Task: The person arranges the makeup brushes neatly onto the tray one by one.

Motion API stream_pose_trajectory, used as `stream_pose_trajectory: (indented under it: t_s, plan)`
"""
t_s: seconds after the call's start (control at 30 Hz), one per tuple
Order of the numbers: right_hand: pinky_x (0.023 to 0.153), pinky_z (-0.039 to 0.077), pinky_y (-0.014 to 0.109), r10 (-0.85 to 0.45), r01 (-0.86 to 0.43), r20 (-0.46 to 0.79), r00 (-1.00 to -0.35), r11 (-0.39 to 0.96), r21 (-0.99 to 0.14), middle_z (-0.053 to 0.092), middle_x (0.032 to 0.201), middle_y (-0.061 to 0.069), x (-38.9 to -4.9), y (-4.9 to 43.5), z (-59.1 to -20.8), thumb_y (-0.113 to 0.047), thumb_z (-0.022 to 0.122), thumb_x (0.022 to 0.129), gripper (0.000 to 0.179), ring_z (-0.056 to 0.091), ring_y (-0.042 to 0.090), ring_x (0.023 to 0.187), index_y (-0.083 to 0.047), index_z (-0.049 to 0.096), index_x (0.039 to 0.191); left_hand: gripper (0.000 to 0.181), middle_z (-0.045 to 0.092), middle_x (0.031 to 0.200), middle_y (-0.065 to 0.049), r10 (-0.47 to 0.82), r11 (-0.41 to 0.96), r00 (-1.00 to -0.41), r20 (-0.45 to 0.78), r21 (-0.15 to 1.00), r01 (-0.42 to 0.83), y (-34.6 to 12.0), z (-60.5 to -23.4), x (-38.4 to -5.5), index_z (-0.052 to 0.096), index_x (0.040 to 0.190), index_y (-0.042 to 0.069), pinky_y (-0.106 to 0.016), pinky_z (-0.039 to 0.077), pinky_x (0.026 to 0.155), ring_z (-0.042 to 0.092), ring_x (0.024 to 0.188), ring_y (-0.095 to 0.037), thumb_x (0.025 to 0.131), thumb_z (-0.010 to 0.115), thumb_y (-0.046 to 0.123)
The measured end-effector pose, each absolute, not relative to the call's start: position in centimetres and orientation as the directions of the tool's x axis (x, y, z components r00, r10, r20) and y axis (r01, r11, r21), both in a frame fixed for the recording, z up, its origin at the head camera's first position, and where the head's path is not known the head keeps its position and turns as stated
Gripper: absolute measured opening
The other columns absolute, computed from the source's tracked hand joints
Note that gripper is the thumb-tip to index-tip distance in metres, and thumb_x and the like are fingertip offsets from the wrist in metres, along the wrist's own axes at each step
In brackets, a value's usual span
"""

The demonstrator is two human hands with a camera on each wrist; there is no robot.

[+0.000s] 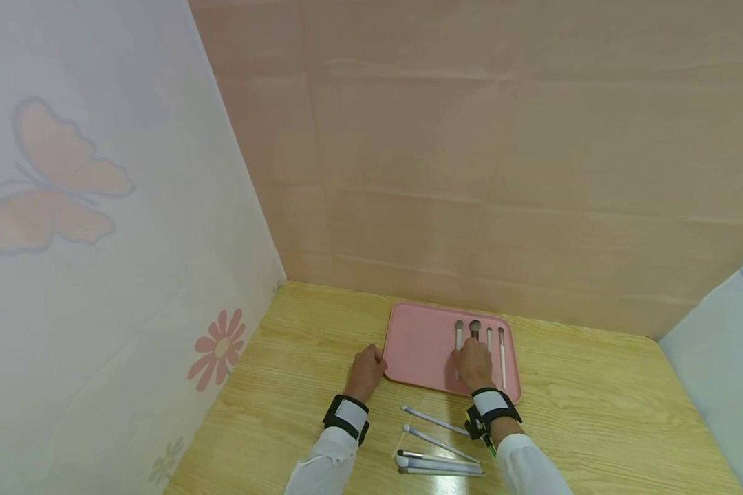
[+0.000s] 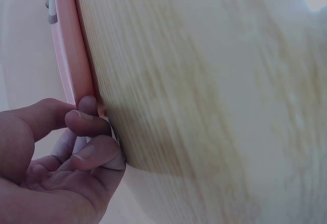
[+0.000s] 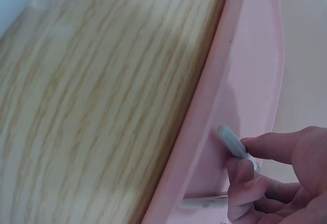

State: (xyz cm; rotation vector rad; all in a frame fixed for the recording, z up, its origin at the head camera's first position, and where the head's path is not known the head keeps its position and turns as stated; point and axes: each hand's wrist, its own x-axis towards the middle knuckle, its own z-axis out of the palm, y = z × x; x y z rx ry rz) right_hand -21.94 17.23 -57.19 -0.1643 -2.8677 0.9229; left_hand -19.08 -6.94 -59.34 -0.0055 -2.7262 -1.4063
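Note:
A pink tray (image 1: 421,344) lies on the table with several makeup brushes in a row on its right half. My left hand (image 1: 366,371) grips its left edge near the front corner, thumb and curled fingers at the rim (image 2: 76,55). Over the tray, my right hand (image 1: 473,363) pinches the white handle of a makeup brush (image 3: 232,141) between thumb and fingers. The handle's end points to the near rim. A brush with a fluffy dark head (image 1: 475,326) lies partly hidden under this hand. Two slimmer brushes, one with a white handle (image 1: 502,354), lie right of it.
More makeup brushes (image 1: 439,465) lie on the wooden table (image 1: 569,412) in front of the tray, between my forearms. Two of them, including a pale brush (image 1: 433,419), lie slanted and apart. Behind the tray rises a tan wall (image 1: 408,172); a patterned wall (image 1: 130,309) stands left.

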Motion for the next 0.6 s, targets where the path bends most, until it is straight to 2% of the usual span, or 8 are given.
stream_pose_trajectory:
  t_s: [0.2,0.6]
  plan:
    - [0.039,0.035,0.026,0.141,0.089,0.046,-0.989,0.812,-0.577,0.051,0.047,0.006,-21.91,17.22,-56.89,-0.005,0.064,0.089,0.038,0.049,0.016,0.039,-0.004,0.05,0.054,0.015,0.052,0.067,-0.003,-0.032,0.601,-0.999,0.03,0.8,0.005,-6.72,-59.2,-19.06,0.054,0.077,0.002,-0.023,0.035,0.052,0.044,0.059,-0.012,0.087,0.062,-0.005]
    - [0.039,0.034,0.027,0.168,0.124,0.024,-0.985,0.81,-0.573,0.05,0.048,0.006,-21.79,17.17,-56.91,-0.004,0.063,0.088,0.037,0.048,0.016,0.04,-0.004,0.049,0.054,0.013,0.053,0.066,-0.004,-0.043,0.599,-0.998,0.034,0.801,0.001,-6.64,-58.97,-19.08,0.055,0.077,0.001,-0.023,0.035,0.052,0.044,0.059,-0.012,0.087,0.063,-0.004]
